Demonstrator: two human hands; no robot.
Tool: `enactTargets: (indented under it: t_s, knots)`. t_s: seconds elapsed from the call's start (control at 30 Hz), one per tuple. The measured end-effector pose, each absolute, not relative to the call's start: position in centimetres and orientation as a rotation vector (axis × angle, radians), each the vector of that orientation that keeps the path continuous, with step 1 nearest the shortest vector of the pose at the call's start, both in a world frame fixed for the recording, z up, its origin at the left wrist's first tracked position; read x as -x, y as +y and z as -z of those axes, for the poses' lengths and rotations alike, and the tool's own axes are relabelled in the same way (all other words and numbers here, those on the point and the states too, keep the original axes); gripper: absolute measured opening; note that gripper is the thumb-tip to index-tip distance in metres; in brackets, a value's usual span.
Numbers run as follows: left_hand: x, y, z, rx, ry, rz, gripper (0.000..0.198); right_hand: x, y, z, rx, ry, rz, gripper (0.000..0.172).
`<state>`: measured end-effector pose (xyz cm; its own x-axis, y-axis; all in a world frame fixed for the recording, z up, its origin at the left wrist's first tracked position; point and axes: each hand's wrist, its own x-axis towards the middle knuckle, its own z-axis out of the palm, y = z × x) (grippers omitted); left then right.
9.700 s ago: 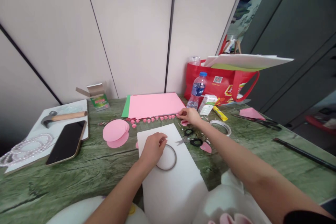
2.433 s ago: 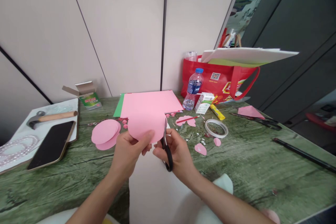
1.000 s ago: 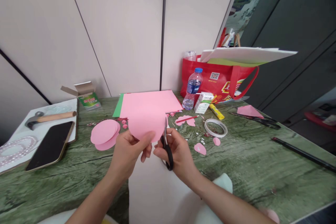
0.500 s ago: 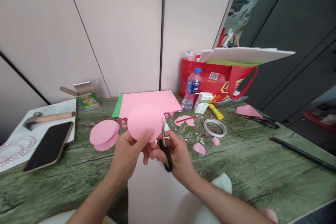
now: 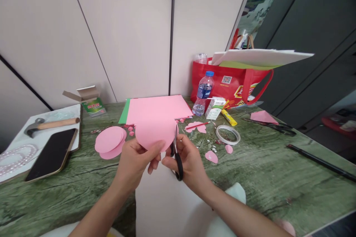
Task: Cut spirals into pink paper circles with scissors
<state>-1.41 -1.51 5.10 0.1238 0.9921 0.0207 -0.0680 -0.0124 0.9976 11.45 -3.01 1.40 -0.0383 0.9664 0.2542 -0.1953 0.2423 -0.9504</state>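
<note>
Between thumb and fingers, my left hand (image 5: pixel 139 159) pinches a round piece of pink paper (image 5: pixel 154 133), held up above the table. My right hand (image 5: pixel 189 159) is closed around black-handled scissors (image 5: pixel 178 163), their blades pointing away from me at the paper's right edge. How far the blades are spread is hard to make out. Left of my hands lie overlapping pink paper circles (image 5: pixel 109 140). Behind the held circle is a stack of pink sheets (image 5: pixel 161 105) with a green sheet (image 5: pixel 124 113) poking out.
At left are a hammer (image 5: pixel 55 123), a phone (image 5: pixel 52 153) and an opened box (image 5: pixel 93 105). To the right stand a water bottle (image 5: pixel 204 94) and a red bag (image 5: pixel 219 81). A tape roll (image 5: pixel 228 141), glue stick (image 5: pixel 229 117), pencil (image 5: pixel 197 126) and pink scraps (image 5: pixel 211 157) lie nearby.
The scissors and my right hand have shifted slightly right. The pink circle has tilted or turned a little in my left hand, its right edge now further right.
</note>
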Motion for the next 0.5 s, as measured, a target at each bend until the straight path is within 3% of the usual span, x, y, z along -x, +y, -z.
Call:
enactTargets:
  t_s: [0.5]
  knots:
    - [1.39,-1.49,-5.14,-1.212,1.074,-1.150,0.027,-11.25,-3.09,-1.43,0.889,-1.137,-1.213,0.038]
